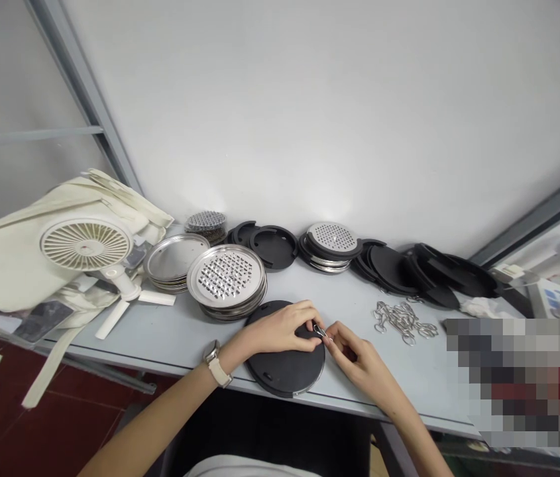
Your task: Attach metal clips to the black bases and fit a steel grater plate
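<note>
Black disc, best held flat: left hand atop, grip unclear; right hand pinches clip at two o'clock.

Black disc, silvery wire clip.

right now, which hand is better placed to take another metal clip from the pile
Probably the right hand: it is nearer the pile of metal clips, though its fingertips already pinch one clip. The left hand is farther off, over the black disc.
</note>
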